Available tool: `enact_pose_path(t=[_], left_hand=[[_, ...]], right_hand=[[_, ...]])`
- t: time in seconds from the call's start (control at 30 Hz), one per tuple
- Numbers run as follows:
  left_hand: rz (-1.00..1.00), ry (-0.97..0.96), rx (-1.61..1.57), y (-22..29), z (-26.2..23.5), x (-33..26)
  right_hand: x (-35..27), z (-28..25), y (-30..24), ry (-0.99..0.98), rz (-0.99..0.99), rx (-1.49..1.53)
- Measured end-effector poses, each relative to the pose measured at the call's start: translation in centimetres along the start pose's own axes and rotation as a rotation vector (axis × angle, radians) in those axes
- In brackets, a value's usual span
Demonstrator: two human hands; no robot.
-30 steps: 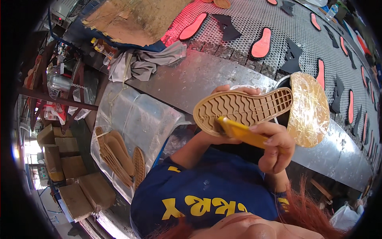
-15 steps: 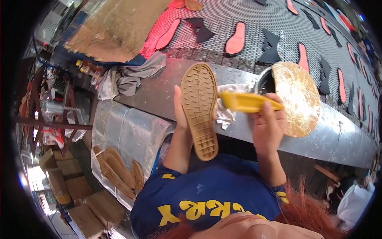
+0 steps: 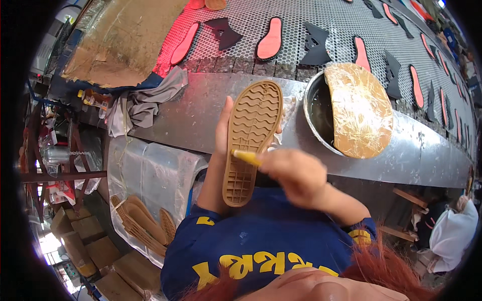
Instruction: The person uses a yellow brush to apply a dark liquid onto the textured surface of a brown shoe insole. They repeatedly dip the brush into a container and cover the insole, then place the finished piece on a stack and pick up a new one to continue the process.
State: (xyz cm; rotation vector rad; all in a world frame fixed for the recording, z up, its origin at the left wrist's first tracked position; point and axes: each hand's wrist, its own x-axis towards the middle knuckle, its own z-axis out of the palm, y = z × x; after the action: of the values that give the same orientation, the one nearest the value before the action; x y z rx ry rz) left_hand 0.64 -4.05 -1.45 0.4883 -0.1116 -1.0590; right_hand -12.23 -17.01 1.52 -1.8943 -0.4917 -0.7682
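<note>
A tan shoe sole [image 3: 255, 118] stands nearly upright before me, its wavy and gridded tread facing the camera. My left hand [image 3: 224, 131] grips it from behind, thumb along its left edge; most of the fingers are hidden. In my right hand [image 3: 298, 175], slightly blurred, is a slim yellow tool [image 3: 246, 156] whose kind I cannot make out. Its tip overlaps the lower half of the sole; I cannot tell whether they touch. A round metal pot [image 3: 312, 93] sits right of the sole, partly covered by a tan board [image 3: 362, 113] with shiny film.
Beyond the metal ledge [image 3: 198, 118], a mesh belt [image 3: 251, 35] carries salmon-pink insoles [image 3: 270, 39] and black cut pieces [image 3: 316, 46]. Several tan soles [image 3: 143, 220] lie on the plastic-covered surface at left. Grey cloth [image 3: 150, 100] hangs near a cardboard sheet [image 3: 120, 40].
My right hand has swung left and down from beside the pot, taking the yellow tool across the sole. The sole has tilted, its top leaning right. The whole view has shifted slightly.
</note>
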Motion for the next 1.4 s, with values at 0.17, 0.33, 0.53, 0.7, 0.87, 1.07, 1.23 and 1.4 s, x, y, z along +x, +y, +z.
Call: enact_pose_path(t=[0.17, 0.33, 0.53, 0.7, 0.87, 1.07, 1.23, 1.4], left_hand=[[-0.011, -0.061, 0.041, -1.4, -0.1, -0.4], [0.041, -0.12, -0.036, -1.5, -1.0, -0.2], [0.014, 0.039, -0.167, -3.1, -1.5, -1.1], [-0.004, 0.007, -0.248, -3.4, -1.8, -1.6], [0.04, -0.106, -0.211, -3.8, -4.1, -0.7], [0.078, -0.093, -0.214, -4.0, -3.3, -1.4], [0.075, 0.022, -0.176, -3.6, -2.9, -1.9], [0.208, -0.061, -0.159, -1.9, -6.5, -2.4]], right_hand=[[0.9, -1.4, 4.0, 0.313, 0.176, -0.178], [-2.9, 2.2, -2.0, 0.143, -0.043, -0.133], [-1.3, -0.3, 0.8, 0.161, 0.127, -0.219], [-2.8, -0.3, -2.7, -0.128, -0.163, -0.044], [-2.8, -1.1, -2.6, -0.263, -0.026, 0.302], [-1.9, -1.1, 0.8, 0.022, 0.223, 0.175], [-2.8, -0.4, -0.2, -0.052, -0.006, -0.092], [-3.0, 0.0, -2.7, -0.222, -0.06, 0.184]])
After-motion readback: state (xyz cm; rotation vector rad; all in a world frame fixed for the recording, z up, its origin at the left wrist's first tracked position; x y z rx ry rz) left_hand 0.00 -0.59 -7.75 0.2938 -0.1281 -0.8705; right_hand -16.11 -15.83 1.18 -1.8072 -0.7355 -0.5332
